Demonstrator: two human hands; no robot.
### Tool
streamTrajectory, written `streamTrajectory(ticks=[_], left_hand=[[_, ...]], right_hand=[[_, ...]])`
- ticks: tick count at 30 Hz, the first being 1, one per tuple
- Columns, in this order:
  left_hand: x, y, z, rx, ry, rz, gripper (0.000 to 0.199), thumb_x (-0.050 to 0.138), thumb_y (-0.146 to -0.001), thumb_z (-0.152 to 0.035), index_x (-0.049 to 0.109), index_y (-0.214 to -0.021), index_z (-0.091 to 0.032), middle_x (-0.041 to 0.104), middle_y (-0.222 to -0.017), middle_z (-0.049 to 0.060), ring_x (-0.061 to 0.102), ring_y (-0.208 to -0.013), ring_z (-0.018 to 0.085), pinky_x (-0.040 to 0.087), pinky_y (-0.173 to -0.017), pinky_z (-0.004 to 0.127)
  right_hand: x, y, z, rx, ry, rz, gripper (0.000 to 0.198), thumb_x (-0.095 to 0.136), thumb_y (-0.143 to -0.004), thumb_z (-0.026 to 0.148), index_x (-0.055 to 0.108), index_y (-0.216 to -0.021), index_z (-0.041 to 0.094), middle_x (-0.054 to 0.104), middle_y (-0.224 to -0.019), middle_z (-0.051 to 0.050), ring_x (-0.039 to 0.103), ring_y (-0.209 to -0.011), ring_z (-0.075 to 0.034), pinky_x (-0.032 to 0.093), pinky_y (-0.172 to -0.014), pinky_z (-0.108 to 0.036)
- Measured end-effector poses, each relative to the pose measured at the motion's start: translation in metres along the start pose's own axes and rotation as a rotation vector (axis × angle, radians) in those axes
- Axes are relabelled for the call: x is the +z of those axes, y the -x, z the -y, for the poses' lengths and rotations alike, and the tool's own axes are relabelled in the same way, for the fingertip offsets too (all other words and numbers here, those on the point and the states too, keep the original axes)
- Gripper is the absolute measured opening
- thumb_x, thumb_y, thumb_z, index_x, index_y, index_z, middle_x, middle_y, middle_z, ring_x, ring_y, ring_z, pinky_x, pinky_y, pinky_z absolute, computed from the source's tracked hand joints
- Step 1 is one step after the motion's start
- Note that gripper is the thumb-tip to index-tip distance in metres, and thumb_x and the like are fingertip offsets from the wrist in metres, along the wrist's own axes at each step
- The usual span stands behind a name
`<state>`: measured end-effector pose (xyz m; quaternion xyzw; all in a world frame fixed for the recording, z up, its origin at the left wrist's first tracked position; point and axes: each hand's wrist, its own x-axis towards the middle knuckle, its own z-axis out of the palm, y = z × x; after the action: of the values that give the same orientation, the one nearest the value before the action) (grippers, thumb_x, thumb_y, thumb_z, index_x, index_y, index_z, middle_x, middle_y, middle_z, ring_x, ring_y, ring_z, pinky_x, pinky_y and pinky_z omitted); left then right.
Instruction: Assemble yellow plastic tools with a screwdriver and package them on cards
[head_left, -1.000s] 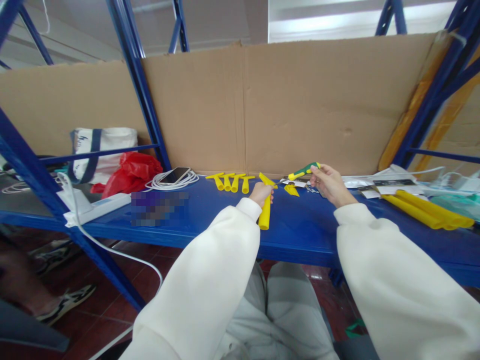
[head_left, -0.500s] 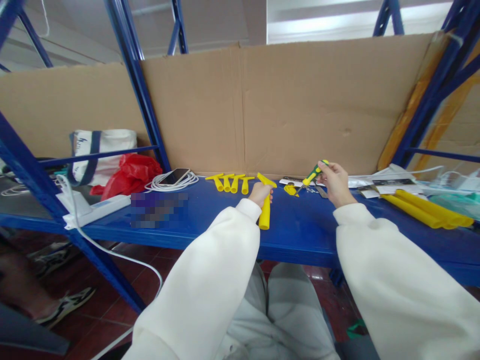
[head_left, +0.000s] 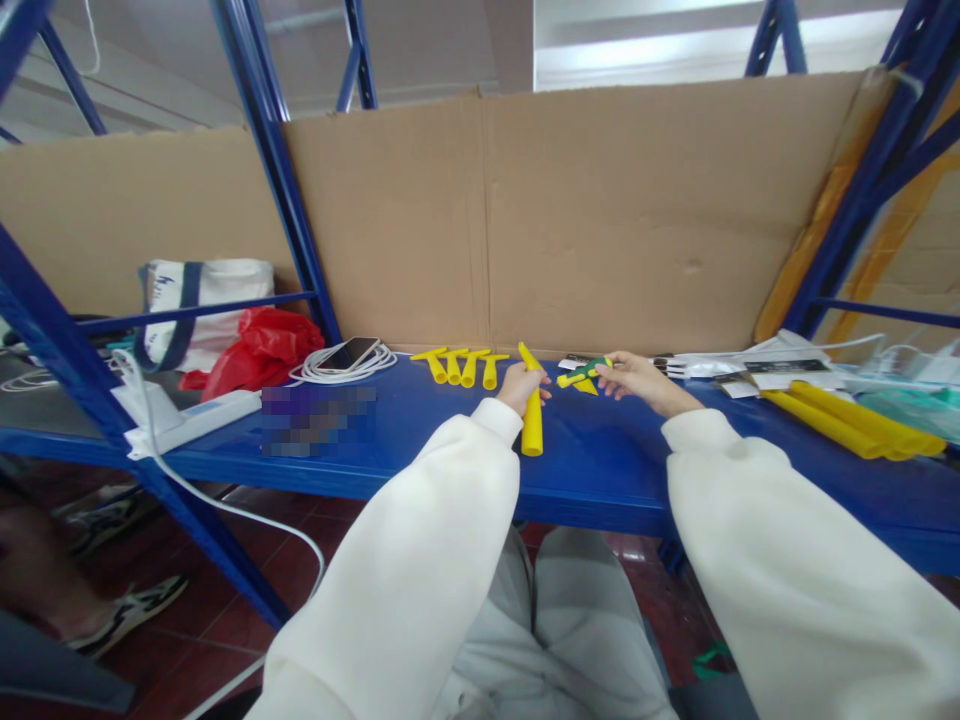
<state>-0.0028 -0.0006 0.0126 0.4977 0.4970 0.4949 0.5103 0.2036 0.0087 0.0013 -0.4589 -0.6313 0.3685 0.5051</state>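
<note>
Illumination is bright, even and diffuse, strongest from the pale band (head_left: 705, 40) at far upper right. Shadows on the blue shelf (head_left: 600, 470) are soft and faint. Wide-angle distortion bends the rack uprights (head_left: 270, 160) toward the edges. The centre is sharp; the near sleeves (head_left: 420, 560) are softer. A pixelated patch (head_left: 319, 420) masks part of the shelf at left.

Single head cam, looks forward-down over sleeves at shelf (head_left: 600, 470), close; cardboard (head_left: 570, 210) at 12 o'clock.
</note>
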Motion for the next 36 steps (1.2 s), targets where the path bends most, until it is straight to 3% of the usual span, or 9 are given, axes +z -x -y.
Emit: streamTrajectory(ticks=[3, 7, 9, 12, 15, 19, 28, 32, 36], left_hand=[[0.0, 0.001, 0.0, 0.014, 0.013, -0.033, 0.029, 0.053, -0.085, -0.001, 0.058, -0.111, -0.01, 0.052, -0.067, -0.005, 0.053, -0.044, 0.008, 0.039, -0.043, 0.02], [-0.001, -0.001, 0.0, 0.085, 0.047, -0.08, 0.057, 0.052, -0.082, 0.003, 0.053, -0.135, -0.019, 0.054, -0.075, -0.004, 0.052, -0.046, 0.006, 0.039, -0.043, 0.018], [-0.002, -0.002, 0.0, 0.118, 0.059, -0.087, 0.065, 0.053, -0.081, 0.003, 0.052, -0.141, -0.023, 0.059, -0.082, -0.002, 0.053, -0.047, 0.005, 0.038, -0.043, 0.017], [-0.003, -0.002, -0.001, 0.13, 0.049, -0.084, 0.071, 0.055, -0.08, 0.001, 0.049, -0.146, -0.024, 0.064, -0.088, 0.0, 0.054, -0.049, 0.004, 0.039, -0.044, 0.015], [-0.003, -0.001, -0.002, 0.141, 0.023, -0.073, 0.072, 0.057, -0.081, -0.001, 0.046, -0.149, -0.023, 0.068, -0.091, 0.002, 0.053, -0.049, 0.004, 0.039, -0.044, 0.015], [-0.003, 0.002, -0.003, 0.197, -0.002, -0.063, 0.07, 0.058, -0.083, -0.003, 0.046, -0.149, -0.023, 0.071, -0.094, 0.004, 0.053, -0.05, 0.004, 0.039, -0.043, 0.014], [-0.004, -0.004, 0.0, 0.411, -0.154, -0.108, 0.061, 0.057, -0.087, -0.005, 0.051, -0.145, -0.021, 0.074, -0.093, 0.004, 0.059, -0.055, 0.006, 0.047, -0.049, 0.014], [-0.004, -0.008, 0.004, 0.496, -0.302, -0.078, 0.055, 0.058, -0.088, -0.009, 0.056, -0.142, -0.02, 0.076, -0.099, 0.006, 0.067, -0.063, 0.01, 0.057, -0.062, 0.022], [-0.003, -0.008, 0.008, 0.553, -0.458, 0.025, 0.056, 0.061, -0.085, -0.009, 0.059, -0.139, -0.023, 0.073, -0.121, 0.007, 0.073, -0.091, 0.018, 0.058, -0.085, 0.03]], right_hand=[[0.0, 0.003, -0.005, 0.042, 0.108, 0.168, 0.041, 0.092, -0.053, 0.037, 0.065, -0.078, 0.02, 0.068, -0.056, 0.002, 0.056, -0.041, -0.009, 0.039, -0.033, -0.016], [0.0, 0.005, -0.005, 0.061, 0.242, 0.33, 0.027, 0.087, -0.061, 0.034, 0.072, -0.077, 0.02, 0.071, -0.061, -0.003, 0.058, -0.044, -0.011, 0.042, -0.035, -0.018], [-0.003, 0.002, -0.006, 0.046, 0.301, 0.276, 0.018, 0.082, -0.067, 0.031, 0.073, -0.076, 0.019, 0.071, -0.063, -0.004, 0.06, -0.047, -0.012, 0.044, -0.038, -0.02], [-0.013, -0.006, -0.011, 0.012, 0.456, 0.041, 0.004, 0.072, -0.074, 0.02, 0.072, -0.077, 0.018, 0.071, -0.064, -0.004, 0.063, -0.052, -0.015, 0.048, -0.045, -0.022], [-0.026, -0.013, -0.017, 0.01, 0.821, -0.151, 0.022, 0.06, -0.076, 0.008, 0.075, -0.092, 0.015, 0.077, -0.089, -0.012, 0.072, -0.084, -0.023, 0.056, -0.074, -0.03], [-0.037, -0.013, -0.021, 0.184, 1.148, -0.115, 0.042, 0.054, -0.08, 0.011, 0.072, -0.118, 0.017, 0.07, -0.123, -0.017, 0.064, -0.117, -0.032, 0.049, -0.097, -0.043], [-0.033, -0.009, -0.032, 0.259, 1.189, 0.039, 0.055, 0.048, -0.087, 0.021, 0.055, -0.142, 0.022, 0.052, -0.148, -0.015, 0.051, -0.134, -0.037, 0.039, -0.108, -0.06], [-0.027, -0.009, -0.031, 0.287, 1.198, 0.048, 0.054, 0.044, -0.092, 0.025, 0.052, -0.145, 0.023, 0.037, -0.158, -0.013, 0.038, -0.142, -0.039, 0.031, -0.111, -0.066], [-0.026, -0.011, -0.032, 0.298, 1.2, 0.068, 0.05, 0.043, -0.093, 0.028, 0.056, -0.141, 0.025, 0.036, -0.159, -0.012, 0.037, -0.144, -0.038, 0.029, -0.113, -0.066]])
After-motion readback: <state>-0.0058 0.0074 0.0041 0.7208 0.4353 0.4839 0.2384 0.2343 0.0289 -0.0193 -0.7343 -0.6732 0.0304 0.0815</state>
